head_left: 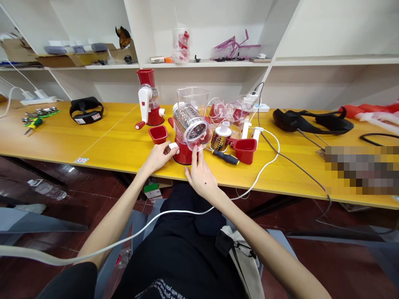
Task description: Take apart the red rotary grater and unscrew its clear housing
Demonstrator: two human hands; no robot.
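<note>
Pinches knob with left hand | lays open right hand against grater base | red cup just beside

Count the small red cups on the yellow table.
2. One red cup sits just beyond the left hand, left of the grater. The other stands to the right, beside the black-handled screwdriver. More may hide among the clear parts behind.
</note>
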